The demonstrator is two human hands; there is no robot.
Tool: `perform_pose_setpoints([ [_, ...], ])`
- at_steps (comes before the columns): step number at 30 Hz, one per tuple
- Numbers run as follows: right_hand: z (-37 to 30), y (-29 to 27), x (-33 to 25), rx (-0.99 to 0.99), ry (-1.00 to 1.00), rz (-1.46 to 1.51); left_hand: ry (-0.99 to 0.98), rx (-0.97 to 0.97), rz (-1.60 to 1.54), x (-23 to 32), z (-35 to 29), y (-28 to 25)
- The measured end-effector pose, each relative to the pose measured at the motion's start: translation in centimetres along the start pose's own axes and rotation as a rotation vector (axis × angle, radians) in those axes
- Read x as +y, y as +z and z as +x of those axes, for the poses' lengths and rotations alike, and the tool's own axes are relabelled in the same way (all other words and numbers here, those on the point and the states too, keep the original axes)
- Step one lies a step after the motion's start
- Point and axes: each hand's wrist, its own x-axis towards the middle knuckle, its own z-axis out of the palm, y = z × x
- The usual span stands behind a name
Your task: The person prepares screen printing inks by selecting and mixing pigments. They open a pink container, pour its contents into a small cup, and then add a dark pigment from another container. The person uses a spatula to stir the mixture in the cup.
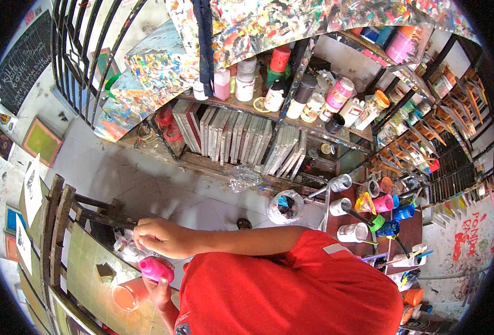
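My left hand point(161, 293) is wrapped round a small bright-pink bottle point(157, 270). It holds the bottle tilted near the edge of a pale yellow-green worktop point(87, 287). Just above the bottle, my right hand point(160, 238) reaches across with its fingers curled together. Whatever is in those fingers, if anything, is hidden. Beside the bottle stands an orange plastic container point(128, 296) with a pale round top. A small dark, angular piece point(106, 272) lies on the worktop, and crumpled clear plastic point(128, 247) is behind my right hand.
A dark wooden frame point(60, 234) rises at the worktop's left. Across the tiled floor, a shelf point(238, 105) holds paint bottles above upright framed screens point(230, 134). A waste bin point(285, 207) stands near a dark red table point(336, 215) crowded with paint pots.
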Motion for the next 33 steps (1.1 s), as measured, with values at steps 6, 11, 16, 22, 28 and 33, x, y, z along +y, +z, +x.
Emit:
perform_pose_setpoints([
  [6,-1.3,-1.4,1.3,0.074,0.065,0.042,-0.034,0.041,0.069,-0.5,1.4,2.2],
  [11,-1.9,-2.7,1.6,0.113,0.172,0.000,-0.045,0.137,0.052,-1.4,2.0,3.3],
  [16,-2.1,-3.8,1.5,0.122,0.173,0.003,-0.045,0.145,0.088,-1.6,2.8,4.2],
  [22,-2.1,-4.4,2.3,0.124,0.205,0.011,-0.072,0.138,0.125,-2.3,3.7,3.6],
  [28,-1.6,-4.3,2.4,0.020,0.298,0.074,0.017,0.185,0.154,0.5,3.0,3.8],
  [33,-2.4,-4.2,5.0,0.058,0.467,0.325,0.027,0.342,0.249,1.6,1.8,1.0],
])
